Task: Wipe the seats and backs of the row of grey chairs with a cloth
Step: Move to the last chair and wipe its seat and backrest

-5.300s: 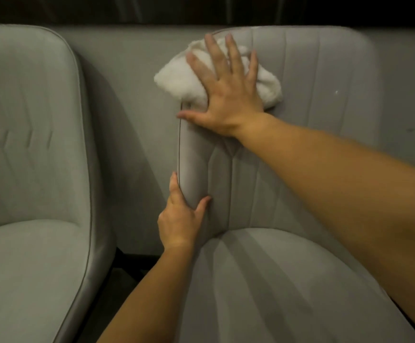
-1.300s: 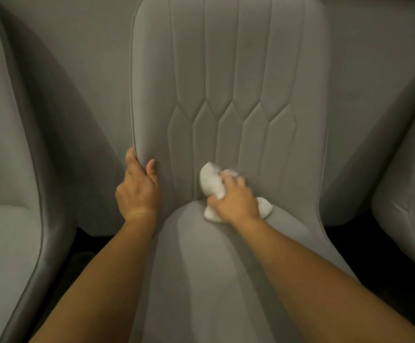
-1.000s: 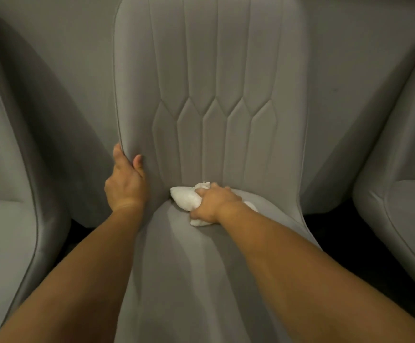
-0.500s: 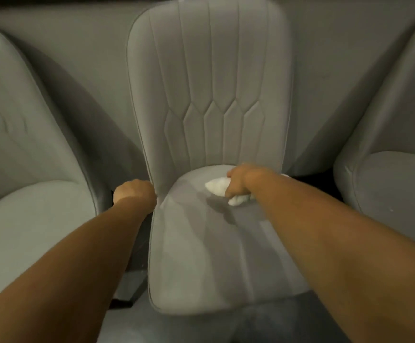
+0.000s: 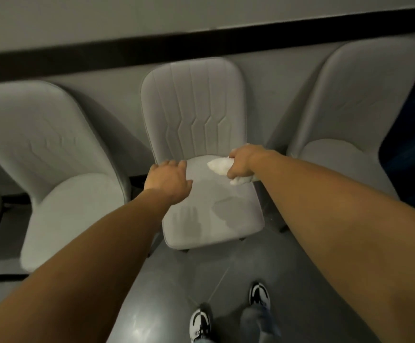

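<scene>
Over the middle chair's seat [image 5: 211,209], my right hand [image 5: 242,163] is clenching the cloth [image 5: 220,165] while my left hand [image 5: 168,179] is hovering open, empty. Loosely bunched cloth risks skipping the front edge.

Waiting area: grey chairs [image 5: 201,134] along wall [image 5: 127,18]

We see a grey glossy floor [image 5: 166,293] with thin seams. On it stand two black-and-white shoes [image 5: 200,323], the other [image 5: 259,294] just beside. Above the floor rises a grey wall [image 5: 127,18], crossed by a black band [image 5: 201,38].
</scene>
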`<state>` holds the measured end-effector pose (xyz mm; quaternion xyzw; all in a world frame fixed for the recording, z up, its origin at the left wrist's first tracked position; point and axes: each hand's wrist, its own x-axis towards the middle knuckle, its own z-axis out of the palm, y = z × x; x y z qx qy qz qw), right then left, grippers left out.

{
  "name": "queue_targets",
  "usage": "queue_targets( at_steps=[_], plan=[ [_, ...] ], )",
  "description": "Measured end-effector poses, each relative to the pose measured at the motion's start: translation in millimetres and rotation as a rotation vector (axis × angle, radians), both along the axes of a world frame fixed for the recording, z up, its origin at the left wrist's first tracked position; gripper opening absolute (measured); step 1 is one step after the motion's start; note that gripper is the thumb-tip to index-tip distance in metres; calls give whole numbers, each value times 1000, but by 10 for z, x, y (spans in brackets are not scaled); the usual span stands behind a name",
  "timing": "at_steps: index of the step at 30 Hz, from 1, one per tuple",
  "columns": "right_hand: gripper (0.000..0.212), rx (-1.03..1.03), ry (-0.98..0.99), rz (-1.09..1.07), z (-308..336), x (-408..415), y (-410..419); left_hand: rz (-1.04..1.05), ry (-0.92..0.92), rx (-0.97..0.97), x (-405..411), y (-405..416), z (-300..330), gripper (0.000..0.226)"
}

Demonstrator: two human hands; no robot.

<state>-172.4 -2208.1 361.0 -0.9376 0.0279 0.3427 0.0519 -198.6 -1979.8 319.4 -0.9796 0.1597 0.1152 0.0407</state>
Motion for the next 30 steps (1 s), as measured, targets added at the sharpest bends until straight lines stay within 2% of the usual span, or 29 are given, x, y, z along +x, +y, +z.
queue_targets(
  at_steps=[8, 16, 23, 30],
  plan=[
    [72, -33, -5, -176, 892, -1103, -426, -84, -97, -27, -563, 64, 910, 69],
    [80, -31, -19, -419, 1368, -1805, -1011, -79, -7, 11, -841, -57, 1118, 70],
    [85, -14, -40, -494, 1414, -1961, -1723, -207, -3, 26, -863, -990, 1224, 67],
    [87, -11, -27, -446, 1338, -1853, -2953, -217, -11, 17, -809, -2365, 1282, 71]
  ],
)
